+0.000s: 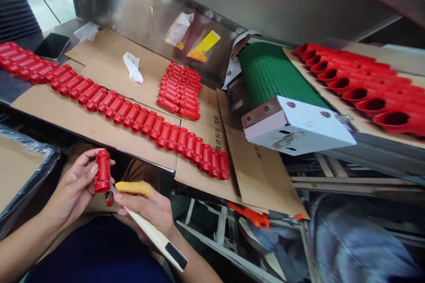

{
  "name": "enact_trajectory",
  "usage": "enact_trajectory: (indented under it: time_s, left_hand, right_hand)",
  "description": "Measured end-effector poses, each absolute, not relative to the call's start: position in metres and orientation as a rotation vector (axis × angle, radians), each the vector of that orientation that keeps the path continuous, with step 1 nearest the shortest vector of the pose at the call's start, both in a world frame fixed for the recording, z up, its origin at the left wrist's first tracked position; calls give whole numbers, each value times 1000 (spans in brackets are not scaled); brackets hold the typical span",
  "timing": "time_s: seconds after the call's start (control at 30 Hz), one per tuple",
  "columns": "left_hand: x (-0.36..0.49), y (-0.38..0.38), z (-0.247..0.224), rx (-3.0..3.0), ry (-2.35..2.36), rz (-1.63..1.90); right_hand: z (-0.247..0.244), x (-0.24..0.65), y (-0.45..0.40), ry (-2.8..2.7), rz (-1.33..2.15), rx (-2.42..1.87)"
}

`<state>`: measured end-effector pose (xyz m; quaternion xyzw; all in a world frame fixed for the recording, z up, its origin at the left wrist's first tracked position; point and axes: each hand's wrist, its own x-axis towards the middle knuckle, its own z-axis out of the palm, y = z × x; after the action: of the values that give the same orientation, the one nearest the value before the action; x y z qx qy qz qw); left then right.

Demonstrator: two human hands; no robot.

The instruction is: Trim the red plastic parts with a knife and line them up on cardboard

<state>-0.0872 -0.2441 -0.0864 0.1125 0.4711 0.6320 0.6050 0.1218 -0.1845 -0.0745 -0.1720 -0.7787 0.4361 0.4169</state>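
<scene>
Pinched in the fingers of my left hand (75, 185) is a red plastic tubular part (102, 170), held upright over my lap with thin dark lines on its face. My right hand (149, 208), a yellow finger cot on one finger, grips a knife with a long cream handle (154, 239). The short blade (113, 189) meets the lower end of the red part, though exact contact is hard to see. A small red piece (109, 200) shows just below. Ahead of both hands, a long row of similar red parts (133, 115) runs along the cardboard-covered bench.
A smaller cluster of red parts (181, 90) lies behind the row, near a crumpled white tissue (133, 67). On the right stand a green conveyor belt (279, 73) and more red parts (365, 88). A plastic-lined box (29, 163) is at left; orange-handled scissors (250, 216) hang under the bench.
</scene>
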Motion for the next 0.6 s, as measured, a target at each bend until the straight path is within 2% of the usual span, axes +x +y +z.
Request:
enact_trajectory:
  time_s: [0.17,0.37,0.6]
  left_hand:
    - [-85,-241,-79,159,1056,1480]
    - [-80,-237,-73,57,939,1201]
    - [-78,-237,-74,54,1018,1186]
  right_hand:
    - [-78,120,-179,-1978,1007,-390]
    - [-70,112,-177,-2059,961,-180]
    - [-73,110,-179,-2097,955,-168]
